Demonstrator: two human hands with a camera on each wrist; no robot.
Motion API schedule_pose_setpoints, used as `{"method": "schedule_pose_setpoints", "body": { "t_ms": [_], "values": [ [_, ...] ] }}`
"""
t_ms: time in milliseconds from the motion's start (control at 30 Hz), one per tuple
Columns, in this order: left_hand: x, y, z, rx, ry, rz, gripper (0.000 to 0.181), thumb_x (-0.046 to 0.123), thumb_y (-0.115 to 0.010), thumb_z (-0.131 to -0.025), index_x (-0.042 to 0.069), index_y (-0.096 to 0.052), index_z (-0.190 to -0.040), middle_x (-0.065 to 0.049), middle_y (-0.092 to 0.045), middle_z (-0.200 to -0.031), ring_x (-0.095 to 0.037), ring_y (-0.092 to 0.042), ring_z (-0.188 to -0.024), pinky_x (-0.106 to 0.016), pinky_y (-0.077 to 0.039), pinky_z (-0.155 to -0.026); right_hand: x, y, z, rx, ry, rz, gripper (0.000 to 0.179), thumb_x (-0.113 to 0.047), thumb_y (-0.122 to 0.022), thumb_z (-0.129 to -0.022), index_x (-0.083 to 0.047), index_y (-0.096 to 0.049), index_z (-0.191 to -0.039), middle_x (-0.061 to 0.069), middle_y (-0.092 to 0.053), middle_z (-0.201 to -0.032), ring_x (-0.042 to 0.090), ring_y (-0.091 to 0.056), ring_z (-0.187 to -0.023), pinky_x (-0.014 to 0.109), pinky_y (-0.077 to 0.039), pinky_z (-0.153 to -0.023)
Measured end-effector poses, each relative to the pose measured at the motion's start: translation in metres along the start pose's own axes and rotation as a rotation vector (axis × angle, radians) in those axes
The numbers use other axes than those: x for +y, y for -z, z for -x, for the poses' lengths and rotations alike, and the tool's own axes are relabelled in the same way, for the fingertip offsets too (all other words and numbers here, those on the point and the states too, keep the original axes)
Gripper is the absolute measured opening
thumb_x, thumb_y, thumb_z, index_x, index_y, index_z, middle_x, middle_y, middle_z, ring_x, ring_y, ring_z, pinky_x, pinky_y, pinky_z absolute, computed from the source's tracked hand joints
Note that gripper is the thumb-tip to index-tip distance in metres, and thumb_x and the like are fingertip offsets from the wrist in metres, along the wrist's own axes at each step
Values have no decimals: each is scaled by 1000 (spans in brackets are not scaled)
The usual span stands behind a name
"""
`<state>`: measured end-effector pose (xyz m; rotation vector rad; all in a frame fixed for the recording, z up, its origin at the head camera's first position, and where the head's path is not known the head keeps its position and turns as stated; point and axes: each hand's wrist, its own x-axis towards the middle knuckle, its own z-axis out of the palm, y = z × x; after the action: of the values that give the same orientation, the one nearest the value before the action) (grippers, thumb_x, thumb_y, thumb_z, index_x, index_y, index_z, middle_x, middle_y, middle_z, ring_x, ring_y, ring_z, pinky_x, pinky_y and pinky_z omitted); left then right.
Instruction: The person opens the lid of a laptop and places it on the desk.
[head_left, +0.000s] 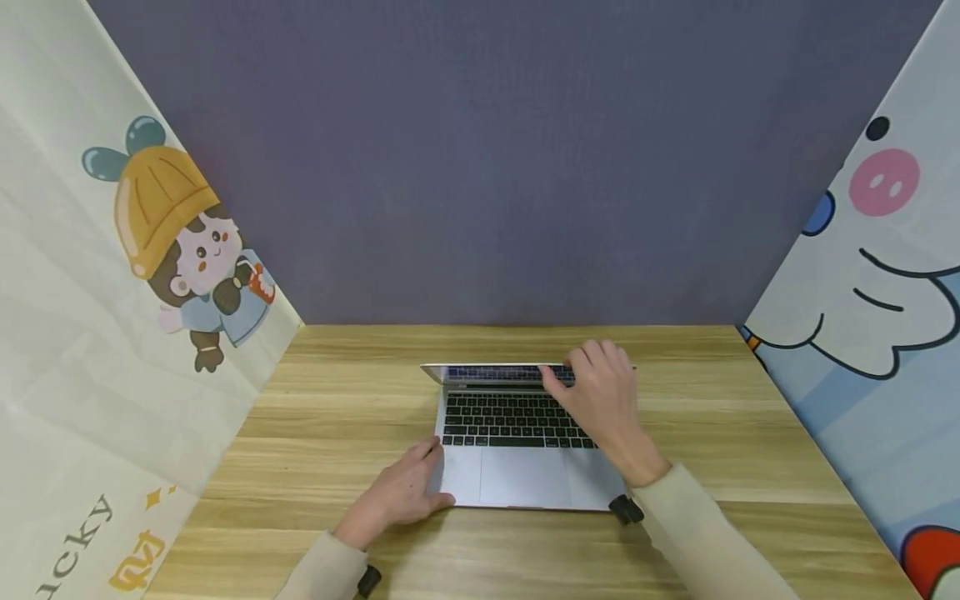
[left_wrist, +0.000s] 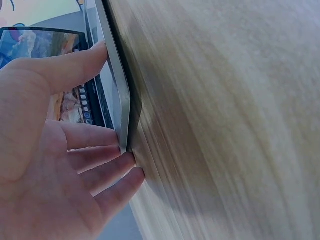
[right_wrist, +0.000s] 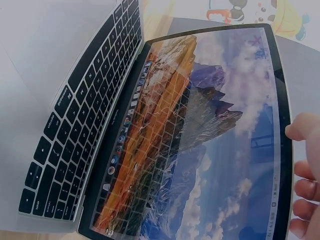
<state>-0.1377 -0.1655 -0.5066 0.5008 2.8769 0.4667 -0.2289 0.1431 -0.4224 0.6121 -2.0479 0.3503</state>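
Observation:
A silver laptop lies on the wooden table with its lid raised and its keyboard facing me. Its lit screen shows a mountain picture in the right wrist view. My right hand grips the lid's top edge near the right end, thumb on the screen side and fingers behind. At the base's front left corner, my left hand holds the laptop, its thumb at the front edge and its fingertips against the left side. The lid's upper right corner is partly hidden behind my right hand.
The wooden table extends around the laptop on all sides. Behind it rises a dark grey-blue panel. Cartoon-printed sheets stand at the left and at the right. A black wrist strap part shows by the right sleeve.

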Motion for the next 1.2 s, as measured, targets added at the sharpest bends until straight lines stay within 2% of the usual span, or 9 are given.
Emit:
{"method": "schedule_pose_setpoints", "body": {
  "t_ms": [400,833,1200],
  "values": [
    [1,1,2,6,1,5,86,45,-78,-85,-9,-48,-144,-25,-38,-156,-43,-43,-140,-58,-44,-108,4,-4,-9,-28,-15,-4,36,-32,-85,-77,-2,-67,-72,10,-65,-71,29,-55,-64,38,-43,-56],
    [1,2,1,13,3,5,85,44,-79,-85,-8,-48,-144,-26,-38,-156,-43,-43,-139,-59,-44,-107,8,-5,-25,-112,-61,17,36,-35,-84,-80,-4,-66,-73,8,-63,-70,28,-52,-64,39,-43,-58],
    [1,-1,-2,25,20,-13,83,45,-76,-87,-8,-48,-145,-25,-39,-156,-42,-44,-139,-59,-46,-106,14,-12,-36,-118,-75,19,36,-36,-87,-80,-4,-70,-76,9,-65,-71,28,-52,-62,39,-42,-55]
  ]
}}
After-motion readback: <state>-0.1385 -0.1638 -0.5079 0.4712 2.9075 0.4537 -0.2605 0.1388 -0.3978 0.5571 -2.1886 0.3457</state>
